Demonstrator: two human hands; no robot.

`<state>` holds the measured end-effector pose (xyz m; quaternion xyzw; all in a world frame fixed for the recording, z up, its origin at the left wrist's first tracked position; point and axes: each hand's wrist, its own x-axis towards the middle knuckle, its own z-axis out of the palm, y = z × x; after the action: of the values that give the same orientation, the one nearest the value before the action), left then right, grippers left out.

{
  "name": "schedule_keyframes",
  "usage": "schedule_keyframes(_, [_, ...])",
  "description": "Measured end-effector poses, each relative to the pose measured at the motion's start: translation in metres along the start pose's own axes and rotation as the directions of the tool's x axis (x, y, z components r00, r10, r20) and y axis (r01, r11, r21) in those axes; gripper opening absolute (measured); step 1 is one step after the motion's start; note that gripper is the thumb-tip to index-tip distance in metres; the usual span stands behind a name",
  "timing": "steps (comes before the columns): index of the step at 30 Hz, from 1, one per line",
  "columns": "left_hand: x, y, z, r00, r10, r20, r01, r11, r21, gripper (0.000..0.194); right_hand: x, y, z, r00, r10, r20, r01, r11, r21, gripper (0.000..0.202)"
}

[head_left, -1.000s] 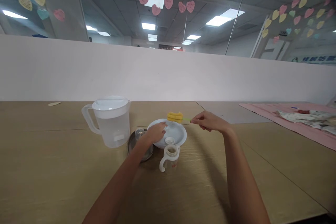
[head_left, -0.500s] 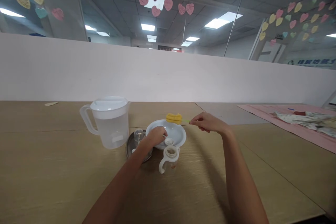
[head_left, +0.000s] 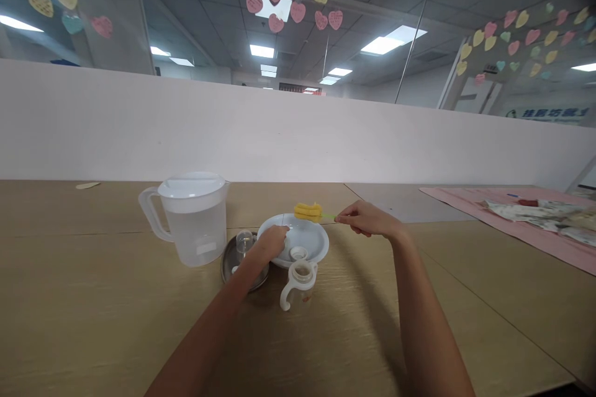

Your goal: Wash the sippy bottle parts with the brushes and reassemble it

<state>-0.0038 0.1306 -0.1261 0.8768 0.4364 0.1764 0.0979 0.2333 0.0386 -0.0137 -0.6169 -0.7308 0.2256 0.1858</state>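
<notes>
My right hand pinches the thin green handle of a yellow sponge brush, holding it level above the far rim of a white bowl. Over the left side of that bowl is my left hand, its fingers curled together and pointing down; what they hold, if anything, is hidden. A white ring-shaped lid sits at the bowl's near side. Just in front stands a clear cup with a white rim and handle. My left forearm partly covers a round metal tray carrying a small clear cup.
A lidded translucent pitcher with liquid in it stands left of the tray. A flat pale stick lies at the far left. On the right a pink cloth bears folded fabric. A white wall borders the table's back.
My left hand has shifted slightly left over the bowl, its fingers drawn in more. The brush stays almost in place in my right hand. The whole view has moved a little.
</notes>
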Motion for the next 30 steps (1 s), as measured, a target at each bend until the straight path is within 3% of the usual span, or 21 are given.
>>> schedule_keyframes(10, [0.0014,0.0052,-0.0078,0.997,0.013,0.082,-0.018,0.998,0.062,0.023,0.0052,0.0059,0.0022,1.000,-0.014,0.005,0.014,1.000,0.002,0.038])
schedule_keyframes(24, [0.0033,-0.0025,-0.0056,0.995,0.043,0.087,-0.032,0.991,-0.129,0.051,0.0040,0.0025,0.0017,1.000,0.009,0.006,-0.009,1.000,-0.022,0.037])
schedule_keyframes(30, [0.0031,-0.0021,-0.0062,0.998,0.044,0.034,-0.037,0.985,-0.167,0.056,0.0050,0.0029,0.0021,1.000,0.013,0.006,-0.013,0.999,-0.030,0.036])
